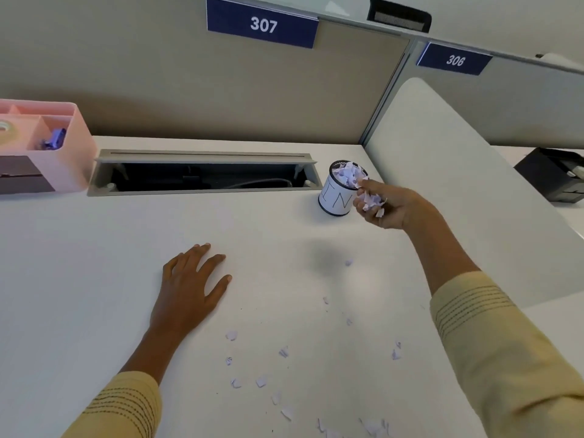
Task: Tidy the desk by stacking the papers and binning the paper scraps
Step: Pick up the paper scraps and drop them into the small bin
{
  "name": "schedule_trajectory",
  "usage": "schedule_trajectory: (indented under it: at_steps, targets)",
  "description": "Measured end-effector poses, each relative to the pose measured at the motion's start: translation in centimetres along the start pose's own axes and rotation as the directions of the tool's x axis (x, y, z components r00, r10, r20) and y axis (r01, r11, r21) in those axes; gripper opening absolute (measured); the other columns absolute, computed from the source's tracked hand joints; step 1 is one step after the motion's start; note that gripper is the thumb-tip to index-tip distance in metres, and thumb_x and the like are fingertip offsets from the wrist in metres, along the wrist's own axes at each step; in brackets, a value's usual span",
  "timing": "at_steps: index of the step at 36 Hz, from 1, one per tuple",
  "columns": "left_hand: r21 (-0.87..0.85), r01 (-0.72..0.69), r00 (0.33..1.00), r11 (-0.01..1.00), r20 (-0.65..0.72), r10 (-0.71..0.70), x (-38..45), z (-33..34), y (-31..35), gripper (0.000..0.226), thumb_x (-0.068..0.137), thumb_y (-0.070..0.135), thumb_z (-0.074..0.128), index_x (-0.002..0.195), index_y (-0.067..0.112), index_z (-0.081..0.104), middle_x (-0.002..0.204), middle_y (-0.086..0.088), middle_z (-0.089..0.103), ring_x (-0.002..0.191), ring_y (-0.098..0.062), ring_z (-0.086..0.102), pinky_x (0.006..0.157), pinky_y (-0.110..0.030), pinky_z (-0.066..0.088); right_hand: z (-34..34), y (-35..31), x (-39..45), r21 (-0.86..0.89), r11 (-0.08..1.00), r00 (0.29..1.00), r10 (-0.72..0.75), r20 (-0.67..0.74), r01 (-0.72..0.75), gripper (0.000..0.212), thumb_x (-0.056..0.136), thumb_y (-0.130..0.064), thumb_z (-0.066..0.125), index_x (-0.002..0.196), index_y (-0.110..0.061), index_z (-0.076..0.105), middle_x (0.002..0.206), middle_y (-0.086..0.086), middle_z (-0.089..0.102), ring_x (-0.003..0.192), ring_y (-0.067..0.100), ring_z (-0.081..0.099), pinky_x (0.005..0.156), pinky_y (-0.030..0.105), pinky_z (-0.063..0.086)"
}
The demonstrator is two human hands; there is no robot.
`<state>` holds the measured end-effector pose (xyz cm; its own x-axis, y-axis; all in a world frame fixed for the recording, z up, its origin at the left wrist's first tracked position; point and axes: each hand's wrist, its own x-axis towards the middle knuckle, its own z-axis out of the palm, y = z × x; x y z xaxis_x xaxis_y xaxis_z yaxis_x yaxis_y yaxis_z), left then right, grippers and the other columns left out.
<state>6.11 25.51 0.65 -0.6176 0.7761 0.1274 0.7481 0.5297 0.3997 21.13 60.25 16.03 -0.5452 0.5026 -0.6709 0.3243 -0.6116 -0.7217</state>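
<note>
Just beside the bin's [336, 200] rim, right hand [384, 205] grips scraps [370, 200].

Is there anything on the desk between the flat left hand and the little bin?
No. In the head view the desk between the left hand and the bin is bare; the scraps lie nearer.

The left hand [192, 279] lies flat and palm down, fingers straight and a little spread, thumb splayed out to its right, with the forearm running back and down into a pale yellow knitted sleeve [123, 409] with dark stitched stripes at the cuff. The right hand [384, 205] is raised and reached well forward of the left, fingers curled round a wad of crumpled white paper scraps [370, 200], its arm stretched out from a matching yellow sleeve [499, 349].
</note>
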Motion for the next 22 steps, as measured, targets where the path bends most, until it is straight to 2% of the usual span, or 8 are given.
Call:
schedule_trajectory:
  at_steps: [5,8,9,11,14,17,19,22]
  targets:
    - [0.01,0.016,1.0,1.0,0.023,-0.017,0.1,-0.1,0.1,0.059,0.09,0.059,0.031,0.125,0.023,0.061,0.14,-0.006,0.05,0.133,-0.024,0.041,0.109,-0.04,0.025,0.9,-5.1,1.9,0.032,0.99,0.987,-0.137,-0.089,0.14,0.028,0.091,-0.029,0.06,0.069,-0.011,0.056,0.064,0.006,0.06,0.046,0.014,0.059,0.042,0.017,0.046]
    - [0.012,0.013,1.0,1.0,0.022,-0.013,0.1,-0.2,0.1,0.065,0.093,0.064,0.021,0.124,0.024,0.061,0.139,-0.005,0.051,0.132,-0.024,0.042,0.108,-0.039,0.024,1.2,-6.1,3.6,0.082,0.959,0.952,-0.255,-0.168,0.271,0.026,0.092,-0.027,0.059,0.072,-0.01,0.059,0.069,0.01,0.062,0.054,0.019,0.06,0.047,0.02,0.05]
    - [0.008,0.011,1.0,1.0,0.02,-0.011,0.1,-0.2,0.1,0.066,0.093,0.064,0.02,0.124,0.023,0.062,0.138,-0.005,0.052,0.131,-0.025,0.043,0.108,-0.039,0.025,1.3,-6.2,4.1,0.055,0.949,0.935,-0.293,-0.197,0.309,0.025,0.092,-0.026,0.059,0.074,-0.009,0.06,0.067,0.009,0.064,0.057,0.019,0.059,0.048,0.021,0.05]
    - [-0.007,0.01,1.0,1.0,0.018,-0.01,0.1,-0.2,0.1,0.065,0.093,0.063,0.021,0.123,0.023,0.063,0.138,-0.006,0.052,0.13,-0.025,0.044,0.108,-0.04,0.028,1.6,-6.0,4.4,-0.108,0.926,0.894,-0.377,-0.242,0.361,0.021,0.091,-0.022,0.06,0.079,-0.006,0.064,0.06,0.006,0.065,0.059,0.018,0.056,0.052,0.022,0.05]
    - [-0.011,0.011,1.0,1.0,0.013,-0.011,0.1,-0.1,0.1,0.06,0.093,0.061,0.026,0.123,0.023,0.063,0.138,-0.005,0.052,0.131,-0.024,0.044,0.108,-0.04,0.027,2.1,-5.5,4.8,-0.353,0.852,0.839,-0.483,-0.25,0.386,0.016,0.085,-0.017,0.067,0.091,-0.003,0.07,0.082,0.009,0.068,0.065,0.021,0.06,0.066,0.028,0.053]
    - [-0.001,0.012,1.0,1.0,0.013,-0.012,0.0,-0.1,0.0,0.057,0.092,0.059,0.03,0.123,0.023,0.062,0.139,-0.005,0.051,0.131,-0.023,0.043,0.109,-0.039,0.026,2.2,-5.0,4.9,-0.467,0.791,0.823,-0.531,-0.201,0.396,0.011,0.082,-0.019,0.069,0.086,-0.01,0.072,0.099,0.011,0.07,0.089,0.027,0.066,0.088,0.036,0.054]
    - [0.002,0.014,1.0,1.0,0.015,-0.014,0.0,0.0,0.0,0.059,0.093,0.06,0.027,0.123,0.023,0.062,0.139,-0.005,0.051,0.131,-0.023,0.043,0.109,-0.038,0.025,2.2,-4.9,4.7,-0.53,0.726,0.803,-0.581,-0.131,0.438,0.016,0.086,-0.021,0.064,0.093,-0.009,0.072,0.104,0.012,0.069,0.098,0.024,0.063,0.09,0.032,0.051]
    - [0.008,0.017,1.0,1.0,0.022,-0.018,0.0,0.0,0.0,0.062,0.093,0.062,0.023,0.123,0.024,0.062,0.14,-0.005,0.051,0.131,-0.023,0.043,0.109,-0.038,0.024,2.2,-4.6,4.0,-0.586,0.626,0.742,-0.667,-0.062,0.514,0.021,0.091,-0.017,0.057,0.104,-0.007,0.07,0.108,0.011,0.068,0.098,0.016,0.058,0.083,0.021,0.044]
